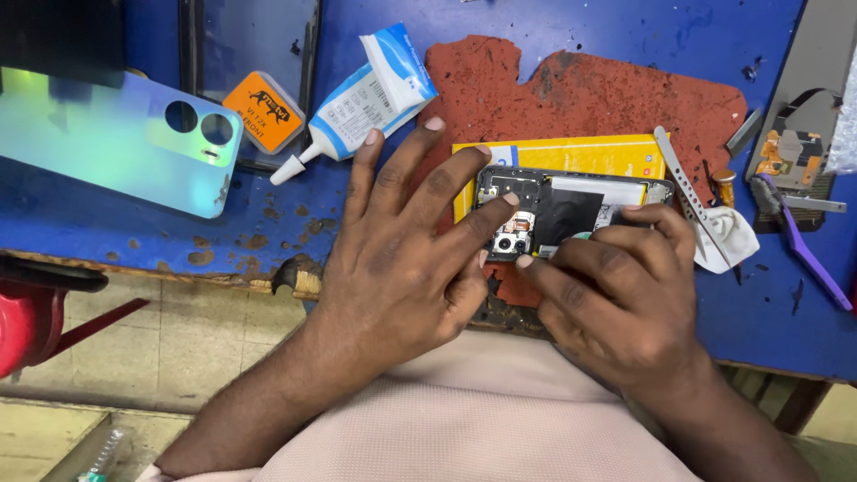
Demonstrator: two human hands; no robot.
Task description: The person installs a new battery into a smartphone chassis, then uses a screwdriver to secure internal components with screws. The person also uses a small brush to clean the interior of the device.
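Near the front edge of the blue bench [768, 312], on a rough, crumbly red mat [580, 80] and over a flat yellow card [580, 152]: opened smartphone [571, 210], back off, black shielding, pale battery label and twin camera lenses laid bare.

Left hand [402, 259] spread flat and unclenched, gripping nothing, with its index fingertip pressed beside the camera block. Right hand [616, 286] curled over the phone's near edge, fingertips bunched against a small teal sliver [582, 236]; impossible to tell whether pinched shut on it or only resting.

Judged as mid-work on the exposed internals, steadying with one hand and working the edge with the other. Calls next for light, exact fingertip pressure, clear of the lenses.

Toward the left end of the bench: glossy iridescent back cover [116, 143] with round camera cut-outs, a small orange packet [263, 112], and a soft white-and-blue glue tube [366, 98], nozzle pointing left. Toward the right end: thin perforated metal pry strip [683, 183], crumpled white cloth [732, 236], and a purple plastic tool [808, 259].
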